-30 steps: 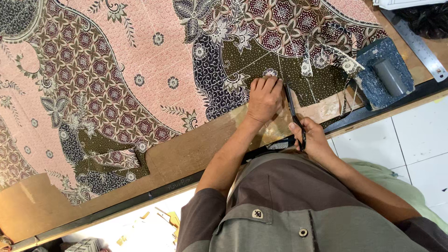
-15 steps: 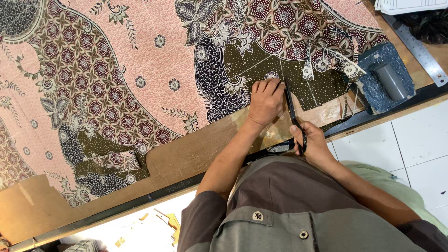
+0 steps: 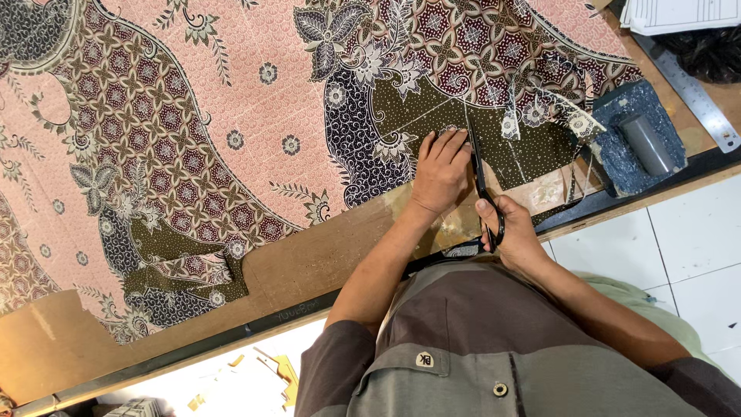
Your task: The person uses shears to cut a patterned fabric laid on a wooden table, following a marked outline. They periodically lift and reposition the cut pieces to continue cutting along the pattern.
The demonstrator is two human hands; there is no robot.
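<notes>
Fingers point(image 3: 494, 210) (right) gripping scissors point(image 3: 480, 179), blades beside left hand point(image 3: 440, 170) pressing fabric point(image 3: 231, 131)

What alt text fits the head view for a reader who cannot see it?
A person's right hand works black-handled scissors through patterned pink and brown batik cloth spread on a wooden table, while the left hand presses the cloth flat beside the blades. A metal ruler lies far right.

bright, even overhead light, soft shadows, sharp focus, mild edge distortion.
</notes>
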